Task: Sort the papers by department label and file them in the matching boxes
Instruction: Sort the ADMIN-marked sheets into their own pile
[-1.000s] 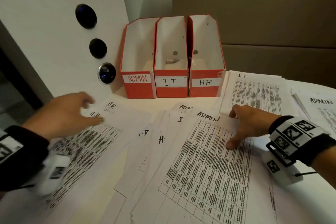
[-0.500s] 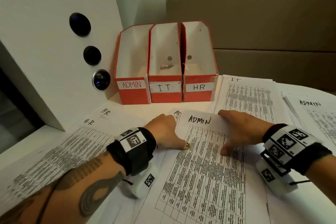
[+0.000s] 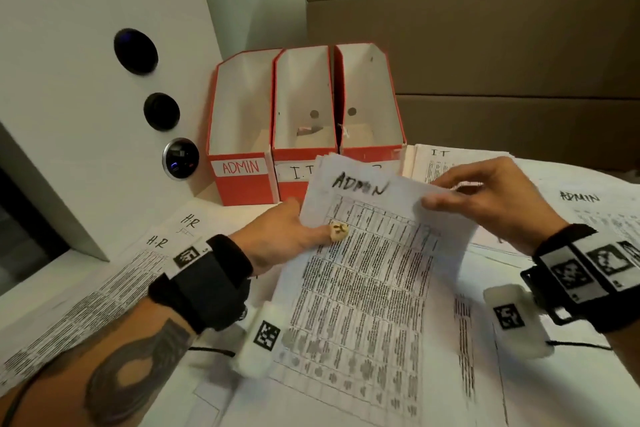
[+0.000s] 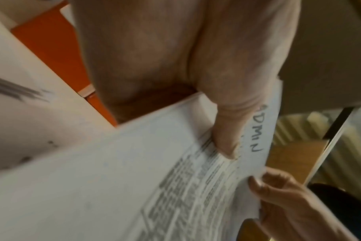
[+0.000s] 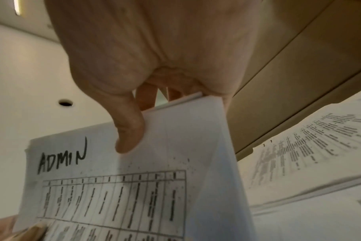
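A sheaf of printed sheets marked ADMIN [image 3: 367, 253] [image 5: 134, 187] [image 4: 175, 171] is lifted at its top edge above the desk. My left hand [image 3: 287, 236] pinches its left edge, thumb on top. My right hand [image 3: 485, 198] pinches its top right corner, thumb in front and fingers behind, plain in the right wrist view. Three red file boxes stand at the back: ADMIN [image 3: 240, 166], I.T [image 3: 294, 146] and a third [image 3: 370, 135] whose label the lifted sheets cover.
Loose papers cover the desk: H.R sheets [image 3: 156, 253] at left, an IT pile [image 3: 450, 159] at back right, another ADMIN sheet [image 3: 585, 204] at far right. A white panel with round dark knobs [image 3: 135, 52] rises on the left. Brown wall panels stand behind.
My left hand came over from the H.R sheets to the ADMIN sheaf. Both hands went from pressing on it to pinching it, and its top edge has risen toward the boxes.
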The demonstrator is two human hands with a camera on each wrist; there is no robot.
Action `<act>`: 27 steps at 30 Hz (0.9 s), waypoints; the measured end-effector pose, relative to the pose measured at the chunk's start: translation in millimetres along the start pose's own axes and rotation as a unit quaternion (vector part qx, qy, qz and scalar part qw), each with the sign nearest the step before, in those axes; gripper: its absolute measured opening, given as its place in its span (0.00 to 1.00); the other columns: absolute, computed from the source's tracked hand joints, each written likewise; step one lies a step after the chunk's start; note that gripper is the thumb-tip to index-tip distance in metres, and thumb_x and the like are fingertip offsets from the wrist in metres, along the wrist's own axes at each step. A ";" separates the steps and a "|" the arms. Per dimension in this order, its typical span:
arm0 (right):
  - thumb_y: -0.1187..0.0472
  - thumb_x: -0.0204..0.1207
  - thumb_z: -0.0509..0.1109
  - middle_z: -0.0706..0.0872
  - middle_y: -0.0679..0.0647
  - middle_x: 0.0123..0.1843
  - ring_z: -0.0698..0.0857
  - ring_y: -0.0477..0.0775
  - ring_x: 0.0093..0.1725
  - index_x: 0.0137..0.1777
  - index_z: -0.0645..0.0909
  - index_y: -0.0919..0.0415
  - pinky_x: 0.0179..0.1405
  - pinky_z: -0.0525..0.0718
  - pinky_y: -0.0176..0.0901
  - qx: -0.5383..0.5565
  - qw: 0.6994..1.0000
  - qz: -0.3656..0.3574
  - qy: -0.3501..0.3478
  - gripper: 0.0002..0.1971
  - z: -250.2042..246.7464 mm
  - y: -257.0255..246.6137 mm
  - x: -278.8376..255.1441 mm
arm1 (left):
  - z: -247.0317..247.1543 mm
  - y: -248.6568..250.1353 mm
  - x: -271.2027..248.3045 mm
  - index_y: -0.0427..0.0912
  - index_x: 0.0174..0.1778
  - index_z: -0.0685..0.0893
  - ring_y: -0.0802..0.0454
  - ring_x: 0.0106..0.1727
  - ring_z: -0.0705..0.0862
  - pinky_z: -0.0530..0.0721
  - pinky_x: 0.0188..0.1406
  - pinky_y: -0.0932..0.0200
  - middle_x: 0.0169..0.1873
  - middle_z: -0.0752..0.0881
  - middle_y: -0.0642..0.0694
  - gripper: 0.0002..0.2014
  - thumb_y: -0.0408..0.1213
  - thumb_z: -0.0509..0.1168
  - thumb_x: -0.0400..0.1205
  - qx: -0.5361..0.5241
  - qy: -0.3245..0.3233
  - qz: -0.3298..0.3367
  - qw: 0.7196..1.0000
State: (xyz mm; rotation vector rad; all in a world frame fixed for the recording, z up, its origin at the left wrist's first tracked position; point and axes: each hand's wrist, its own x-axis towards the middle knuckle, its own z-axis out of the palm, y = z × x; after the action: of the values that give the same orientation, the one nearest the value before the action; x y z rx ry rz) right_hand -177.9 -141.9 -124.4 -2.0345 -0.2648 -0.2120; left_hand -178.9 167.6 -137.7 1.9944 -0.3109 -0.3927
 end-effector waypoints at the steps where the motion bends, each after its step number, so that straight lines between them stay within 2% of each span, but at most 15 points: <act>1: 0.49 0.58 0.87 0.96 0.50 0.48 0.93 0.57 0.52 0.45 0.95 0.57 0.54 0.90 0.59 0.033 0.999 0.003 0.036 0.18 -0.6 3.1 -0.5 | -2.4 -0.9 -1.4 0.44 0.74 0.84 0.47 0.66 0.92 0.87 0.71 0.41 0.65 0.93 0.47 0.27 0.47 0.80 0.80 -0.019 0.028 0.007 0.999; 3: 0.56 0.60 0.89 0.94 0.65 0.50 0.93 0.71 0.53 0.48 0.90 0.71 0.54 0.91 0.69 0.124 0.989 0.032 0.081 0.22 1.1 11.9 -3.7 | -6.7 -4.0 -5.0 0.43 0.71 0.86 0.42 0.64 0.93 0.87 0.69 0.35 0.62 0.94 0.43 0.30 0.46 0.83 0.74 -0.078 0.068 0.009 0.995; 4: 0.60 0.60 0.89 0.93 0.71 0.50 0.93 0.75 0.52 0.47 0.87 0.76 0.50 0.92 0.68 0.163 0.981 0.045 0.091 0.23 3.3 15.1 -6.4 | -7.6 -3.1 -8.4 0.42 0.68 0.88 0.40 0.62 0.93 0.88 0.67 0.34 0.60 0.94 0.41 0.26 0.43 0.82 0.74 -0.098 0.070 0.011 0.993; 5: 0.61 0.60 0.89 0.93 0.73 0.48 0.93 0.76 0.50 0.45 0.85 0.77 0.46 0.94 0.63 0.185 0.976 0.049 0.100 0.22 5.4 18.2 -8.4 | -8.8 -3.2 -10.2 0.42 0.66 0.89 0.39 0.61 0.94 0.89 0.66 0.33 0.58 0.95 0.40 0.23 0.42 0.80 0.75 -0.102 0.069 0.010 0.992; 6: 0.61 0.60 0.88 0.93 0.71 0.46 0.93 0.76 0.49 0.42 0.86 0.75 0.42 0.95 0.58 0.191 0.975 0.046 0.105 0.20 7.3 19.8 -10.0 | -9.2 -3.3 -11.2 0.43 0.66 0.90 0.39 0.60 0.94 0.88 0.66 0.33 0.58 0.95 0.41 0.22 0.42 0.79 0.76 -0.100 0.070 0.011 0.992; 8: 0.58 0.59 0.87 0.94 0.67 0.45 0.93 0.75 0.49 0.41 0.90 0.69 0.47 0.95 0.63 0.180 0.977 0.039 0.107 0.17 8.4 22.2 -10.8 | -11.0 -3.5 -12.5 0.46 0.67 0.90 0.43 0.60 0.94 0.88 0.68 0.34 0.58 0.95 0.44 0.21 0.46 0.77 0.79 -0.087 0.077 0.016 0.993; 10: 0.59 0.59 0.86 0.95 0.65 0.47 0.93 0.73 0.52 0.47 0.93 0.67 0.56 0.92 0.70 0.185 0.977 0.041 0.101 0.17 5.2 22.5 -10.1 | -13.8 -2.5 -12.9 0.45 0.69 0.89 0.45 0.61 0.94 0.89 0.67 0.37 0.59 0.95 0.45 0.21 0.48 0.74 0.81 -0.087 0.077 0.015 0.993; 11: 0.61 0.60 0.84 0.95 0.64 0.49 0.93 0.71 0.54 0.50 0.93 0.66 0.58 0.92 0.70 0.198 0.975 0.049 0.093 0.18 2.6 22.9 -9.2 | -16.5 -2.4 -12.7 0.43 0.69 0.89 0.44 0.61 0.94 0.90 0.65 0.38 0.59 0.95 0.44 0.23 0.49 0.73 0.81 -0.096 0.076 0.010 0.992; 14: 0.67 0.67 0.79 0.95 0.63 0.53 0.94 0.68 0.56 0.61 0.90 0.62 0.54 0.93 0.62 0.238 0.966 0.081 0.058 0.20 -4.7 27.1 -9.2 | -22.4 -2.4 -11.9 0.38 0.69 0.88 0.44 0.58 0.95 0.95 0.52 0.50 0.57 0.95 0.43 0.26 0.49 0.71 0.79 -0.112 0.077 0.008 0.991; 16: 0.68 0.69 0.81 0.96 0.61 0.50 0.95 0.64 0.52 0.61 0.90 0.60 0.48 0.95 0.57 0.196 0.975 0.083 0.061 0.19 -7.4 33.7 -10.0 | -26.2 -6.3 -10.3 0.36 0.71 0.86 0.41 0.58 0.95 0.94 0.56 0.44 0.58 0.95 0.41 0.31 0.51 0.75 0.75 -0.113 0.087 0.007 0.990; 19: 0.61 0.60 0.86 0.95 0.60 0.43 0.96 0.62 0.42 0.50 0.90 0.70 0.38 0.96 0.51 0.149 0.980 0.097 0.094 0.20 -10.2 41.4 -11.0 | -31.5 -12.0 -8.6 0.40 0.69 0.88 0.39 0.59 0.95 0.90 0.64 0.33 0.58 0.95 0.41 0.35 0.57 0.81 0.70 -0.086 0.099 0.004 0.991; 21: 0.61 0.58 0.85 0.95 0.61 0.42 0.95 0.63 0.41 0.47 0.91 0.73 0.39 0.96 0.50 0.153 0.978 0.098 0.106 0.20 -11.9 43.2 -11.3 | -32.7 -14.6 -6.7 0.41 0.68 0.89 0.37 0.61 0.94 0.89 0.66 0.31 0.59 0.95 0.40 0.39 0.59 0.87 0.66 -0.101 0.095 0.003 0.990; 23: 0.61 0.59 0.85 0.95 0.62 0.45 0.95 0.64 0.44 0.49 0.92 0.69 0.43 0.96 0.51 0.162 0.977 0.092 0.102 0.18 -15.2 45.0 -10.0 | -33.1 -14.0 -5.0 0.41 0.69 0.90 0.36 0.62 0.93 0.88 0.66 0.30 0.61 0.94 0.38 0.43 0.58 0.90 0.59 -0.130 0.101 0.009 0.986; 24: 0.62 0.59 0.84 0.96 0.61 0.46 0.95 0.63 0.46 0.50 0.93 0.67 0.45 0.96 0.50 0.172 0.976 0.092 0.098 0.19 -16.6 45.8 -9.6 | -33.8 -12.9 -4.1 0.41 0.69 0.90 0.35 0.63 0.93 0.88 0.67 0.29 0.61 0.94 0.37 0.42 0.56 0.90 0.60 -0.137 0.101 0.015 0.985; 27: 0.64 0.60 0.82 0.96 0.62 0.49 0.95 0.65 0.50 0.55 0.92 0.62 0.48 0.95 0.47 0.206 0.971 0.099 0.064 0.21 -14.4 48.1 -8.5 | -35.6 -8.0 -1.1 0.40 0.69 0.90 0.33 0.64 0.92 0.85 0.69 0.26 0.63 0.93 0.35 0.28 0.43 0.84 0.73 -0.136 0.086 0.023 0.987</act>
State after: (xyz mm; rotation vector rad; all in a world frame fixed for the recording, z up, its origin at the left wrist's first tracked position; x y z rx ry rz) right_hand -173.3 -177.0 -160.9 -1.6142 -0.0199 -0.1478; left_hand -165.1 200.6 -130.0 1.7364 -0.1838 -0.2182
